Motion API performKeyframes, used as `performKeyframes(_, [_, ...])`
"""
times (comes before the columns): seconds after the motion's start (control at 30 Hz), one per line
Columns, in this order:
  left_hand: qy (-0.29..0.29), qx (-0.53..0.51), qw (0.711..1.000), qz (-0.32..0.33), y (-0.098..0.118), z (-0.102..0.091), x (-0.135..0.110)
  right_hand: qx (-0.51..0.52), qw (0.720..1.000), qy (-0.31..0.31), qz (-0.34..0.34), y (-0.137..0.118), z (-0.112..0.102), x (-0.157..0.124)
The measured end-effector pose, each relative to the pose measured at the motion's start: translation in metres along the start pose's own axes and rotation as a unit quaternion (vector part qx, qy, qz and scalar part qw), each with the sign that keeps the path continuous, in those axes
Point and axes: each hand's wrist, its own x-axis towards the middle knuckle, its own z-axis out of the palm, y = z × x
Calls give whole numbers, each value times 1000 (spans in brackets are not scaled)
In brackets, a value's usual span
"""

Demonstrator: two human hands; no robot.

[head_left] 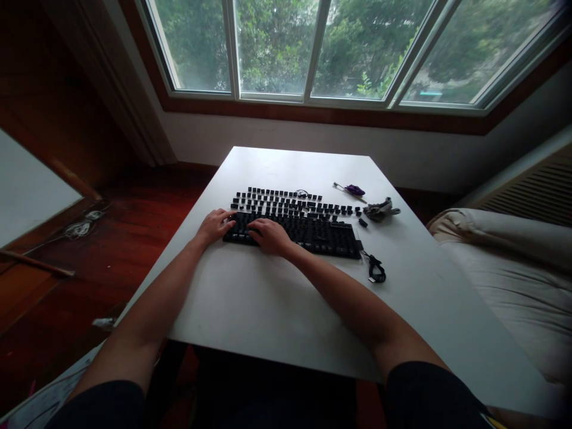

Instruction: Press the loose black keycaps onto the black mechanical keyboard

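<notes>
A black keyboard [313, 233] lies on the white table [250, 304]. Behind it, rows of loose black keycaps [290, 201] are laid out. My left hand [217, 225] rests at the keyboard's left end, fingers curled down onto it. My right hand [269, 235] lies on the keyboard's left half, fingers bent and pressed on the keys. What the fingers hold, if anything, is hidden. The keyboard's coiled black cable [376, 269] lies at its right end.
A purple-headed brush [353, 190] and a grey crumpled cloth [379, 210] lie at the table's far right, with one loose keycap [363, 223] nearby. A cushioned seat [513, 268] stands to the right, wooden floor to the left, windows behind.
</notes>
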Motion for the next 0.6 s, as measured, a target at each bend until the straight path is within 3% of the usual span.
performKeyframes(0.2, [-29, -23, 999, 19, -1, -7, -1, -79, 993, -2, 87, 34, -21, 52])
performKeyframes(0.4, [-35, -25, 999, 27, 0, -11, -2, -113, 986, -64, 101, 45, -12, 93])
performKeyframes(0.6, [-28, -23, 999, 27, -3, -10, -1, -108, 982, -89, 128, 49, -2, 111])
